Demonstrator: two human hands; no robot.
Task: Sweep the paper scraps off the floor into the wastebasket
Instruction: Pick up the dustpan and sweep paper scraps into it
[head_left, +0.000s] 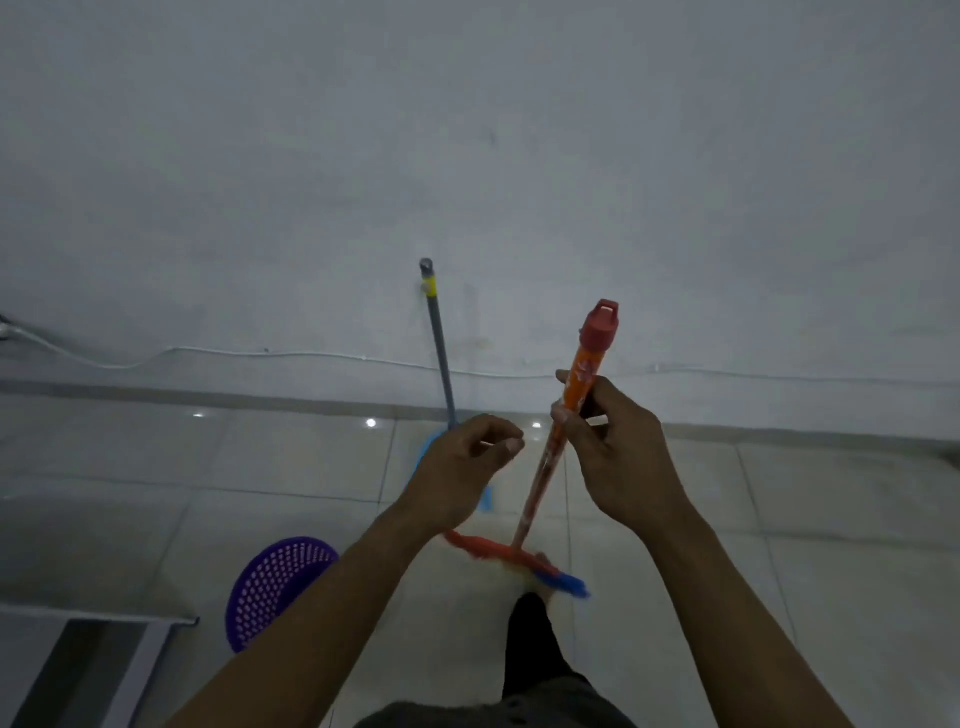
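The right hand (618, 447) grips the orange broom (540, 478) near its red-capped top. The left hand (462, 467) hovers just beside the handle, its fingers curled in on nothing visible. The broom's orange head with blue bristles rests on the tiled floor (779, 519). The purple wastebasket (275, 587) stands nearby to the left. A blue dustpan (439, 338) leans against the wall. Whether the pale blur under the bristles is paper is unclear.

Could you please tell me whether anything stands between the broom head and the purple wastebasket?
Nothing visible does: bare floor tile lies between the broom head and the wastebasket, though the left forearm hides part of that stretch.
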